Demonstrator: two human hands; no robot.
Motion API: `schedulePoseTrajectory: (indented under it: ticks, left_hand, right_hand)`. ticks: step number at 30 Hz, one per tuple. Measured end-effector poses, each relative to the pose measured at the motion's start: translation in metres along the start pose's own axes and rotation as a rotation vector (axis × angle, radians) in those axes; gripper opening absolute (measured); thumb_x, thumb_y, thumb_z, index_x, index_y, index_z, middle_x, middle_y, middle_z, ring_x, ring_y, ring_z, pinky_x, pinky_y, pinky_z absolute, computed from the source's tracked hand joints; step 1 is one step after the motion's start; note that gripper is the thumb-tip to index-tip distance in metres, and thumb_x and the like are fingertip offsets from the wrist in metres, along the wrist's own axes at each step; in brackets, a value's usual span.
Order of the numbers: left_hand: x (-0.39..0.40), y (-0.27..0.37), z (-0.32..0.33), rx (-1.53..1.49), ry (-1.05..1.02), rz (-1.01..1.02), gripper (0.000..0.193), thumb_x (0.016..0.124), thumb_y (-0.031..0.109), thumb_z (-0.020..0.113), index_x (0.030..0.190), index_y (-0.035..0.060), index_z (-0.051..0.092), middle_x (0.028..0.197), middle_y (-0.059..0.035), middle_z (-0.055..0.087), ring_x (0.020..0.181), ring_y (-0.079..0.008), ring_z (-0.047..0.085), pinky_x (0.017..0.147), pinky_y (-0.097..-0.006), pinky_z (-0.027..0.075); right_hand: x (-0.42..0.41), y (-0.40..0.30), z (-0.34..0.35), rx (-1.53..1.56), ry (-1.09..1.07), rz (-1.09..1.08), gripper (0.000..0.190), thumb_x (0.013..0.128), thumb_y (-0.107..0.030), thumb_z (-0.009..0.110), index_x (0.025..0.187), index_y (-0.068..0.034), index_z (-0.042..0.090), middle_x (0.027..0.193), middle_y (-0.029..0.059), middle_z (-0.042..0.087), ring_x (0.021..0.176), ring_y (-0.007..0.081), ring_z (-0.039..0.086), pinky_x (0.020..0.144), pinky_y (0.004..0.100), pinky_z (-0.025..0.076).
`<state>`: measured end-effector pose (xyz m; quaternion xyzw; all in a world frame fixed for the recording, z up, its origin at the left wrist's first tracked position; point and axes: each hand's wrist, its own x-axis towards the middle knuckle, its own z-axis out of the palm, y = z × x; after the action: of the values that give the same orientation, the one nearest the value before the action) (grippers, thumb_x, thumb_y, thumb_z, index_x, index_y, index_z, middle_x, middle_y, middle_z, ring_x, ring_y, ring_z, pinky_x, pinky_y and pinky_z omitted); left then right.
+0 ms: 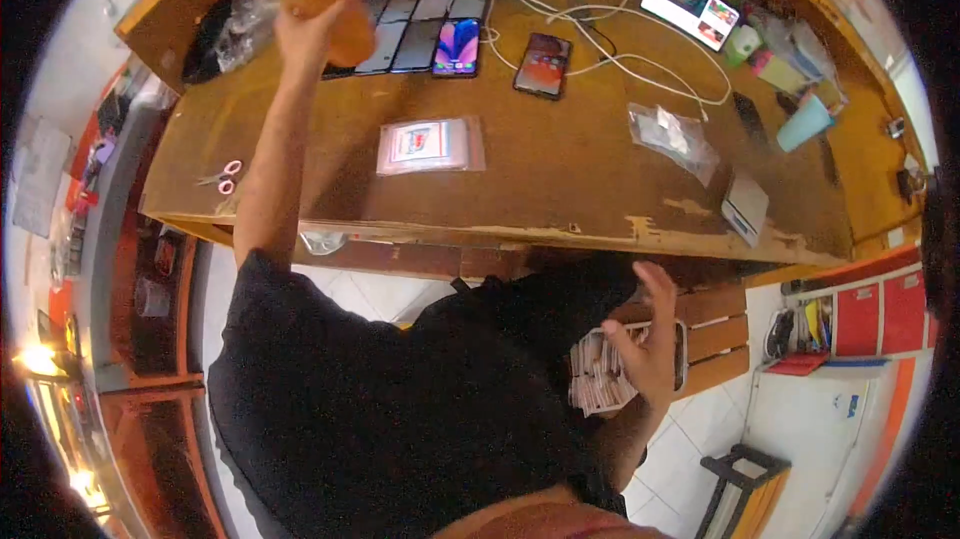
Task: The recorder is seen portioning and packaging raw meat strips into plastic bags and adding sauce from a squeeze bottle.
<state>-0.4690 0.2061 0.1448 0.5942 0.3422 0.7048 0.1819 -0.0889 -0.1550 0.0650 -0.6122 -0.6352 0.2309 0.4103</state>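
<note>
My left hand (306, 35) is raised at the table's far left, gripping an orange bottle (346, 33) with a purple lid. The bottle is slightly blurred. Behind and beside it, several smartphones (417, 45) lie in rows. One phone with a lit screen (456, 50) ends the front row, and another lit phone (543, 65) lies apart to its right. Low on the right, my right hand (651, 348) holds nothing, its fingers apart. Beneath and beside that hand, a tray (681, 351) is filled with small pale packets or cards (596, 378).
Clear plastic sleeves (427, 146) and pink-handled scissors (227, 179) lie on the wooden table (555, 186). White cables (637, 63) trail towards a tablet (690, 5). A light blue cup (805, 123), plastic bag (671, 138) and small white box (745, 207) occupy the right. A slatted bench (716, 355) is below.
</note>
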Motion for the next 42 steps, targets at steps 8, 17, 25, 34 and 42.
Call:
schedulePoseTrajectory:
  ticks: [8, 17, 25, 34, 42]
  left_hand:
    - [0.051, -0.149, -0.214, 0.815, 0.486, -0.091, 0.075, 0.053, 0.037, 0.085, 0.108, -0.0024, 0.053, 0.106, -0.0164, 0.06, 0.099, -0.0272, 0.058, 0.086, -0.0363, 0.045]
    - [0.085, -0.239, -0.243, 0.981, 0.407, -0.255, 0.088, 0.048, 0.047, 0.083, 0.112, -0.0048, 0.051, 0.107, -0.023, 0.056, 0.106, -0.033, 0.053, 0.09, -0.0419, 0.043]
    - [0.128, -0.276, -0.286, 1.12, 0.979, -0.287, 0.09, 0.058, 0.054, 0.078, 0.121, -0.0013, 0.044, 0.119, -0.0188, 0.049, 0.121, -0.0254, 0.038, 0.095, -0.0436, 0.036]
    - [-0.054, -0.003, -0.047, 0.503, -1.116, -0.097, 0.071, 0.071, 0.027, 0.073, 0.131, 0.005, 0.041, 0.13, -0.0113, 0.046, 0.12, -0.0269, 0.042, 0.101, -0.0384, 0.032]
    - [-0.118, 0.027, 0.053, 0.497, -1.5, -0.047, 0.09, 0.061, 0.023, 0.077, 0.136, 0.0065, 0.032, 0.128, -0.0226, 0.041, 0.123, -0.0374, 0.036, 0.104, -0.0413, 0.028]
  right_hand:
    - [0.022, -0.001, 0.019, 0.02, -0.273, 0.191, 0.065, 0.069, -0.021, 0.075, 0.126, -0.01, 0.046, 0.12, 0.0168, 0.048, 0.111, 0.0308, 0.048, 0.096, 0.04, 0.037]
    - [0.036, 0.004, 0.054, 0.01, -0.271, 0.319, 0.062, 0.07, -0.019, 0.075, 0.125, -0.01, 0.047, 0.114, 0.0147, 0.052, 0.105, 0.0277, 0.052, 0.09, 0.0379, 0.041]
    - [0.063, 0.0, 0.058, 0.047, -0.062, 0.268, 0.044, 0.069, -0.014, 0.075, 0.109, -0.007, 0.059, 0.094, 0.0105, 0.063, 0.086, 0.0218, 0.061, 0.079, 0.0341, 0.047]
    - [0.118, 0.026, 0.045, -0.286, 0.272, -0.058, 0.03, 0.073, -0.023, 0.071, 0.098, -0.008, 0.063, 0.096, 0.0124, 0.057, 0.095, 0.0307, 0.05, 0.084, 0.0413, 0.039]
    - [0.157, 0.109, -0.027, -0.778, 0.649, 0.143, 0.046, 0.08, -0.041, 0.061, 0.115, -0.012, 0.054, 0.116, 0.0159, 0.051, 0.111, 0.0351, 0.043, 0.093, 0.0484, 0.032]
